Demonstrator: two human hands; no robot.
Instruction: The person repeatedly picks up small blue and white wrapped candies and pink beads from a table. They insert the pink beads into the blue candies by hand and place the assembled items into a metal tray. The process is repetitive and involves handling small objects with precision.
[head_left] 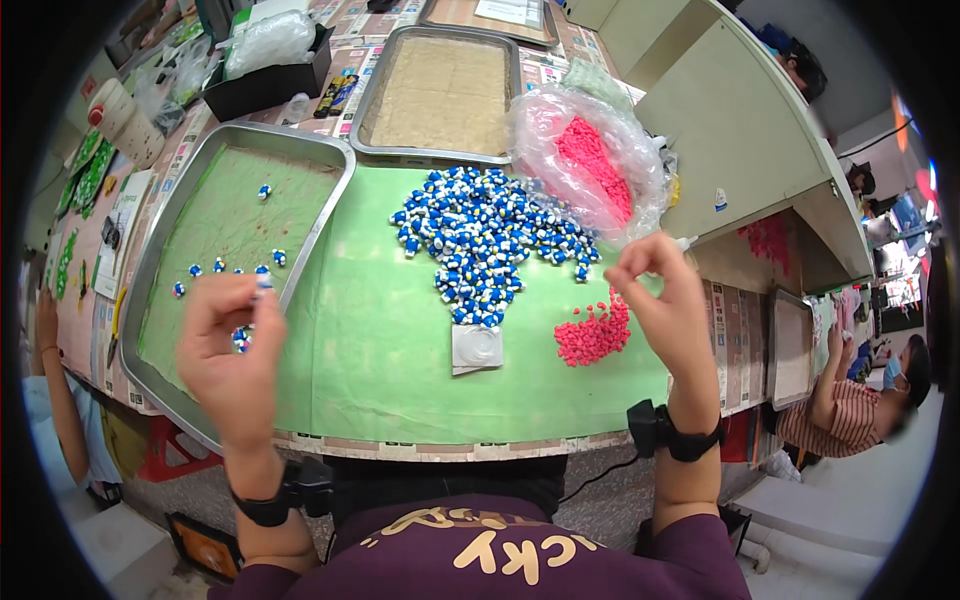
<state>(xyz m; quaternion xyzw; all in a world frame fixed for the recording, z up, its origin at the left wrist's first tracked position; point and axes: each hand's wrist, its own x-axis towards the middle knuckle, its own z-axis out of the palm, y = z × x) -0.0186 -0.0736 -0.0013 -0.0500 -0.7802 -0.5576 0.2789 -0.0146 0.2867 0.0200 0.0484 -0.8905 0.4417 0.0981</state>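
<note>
My left hand (235, 345) is over the metal tray (130, 335) at left, thumb and forefinger pinching a small blue-and-white figure (264, 281). Several like it lie scattered on the tray's green lining. To the right, my right hand (665, 305) has its thumb and forefinger brought together above a small heap of pink pieces (590, 338); anything between them is too small to make out. Between my hands, a large pile of blue-and-white figures (475, 230) spreads on the green mat (400, 390). A pale square block (477, 347) with a clear round patch sits at its near end.
Behind the pile stand a tray with a tan lining (440, 95) and a clear plastic bag (535, 115) of pink pieces. A black box (265, 88) is at the far left. A pale cabinet (740, 120) borders the right side. Other people sit at both sides.
</note>
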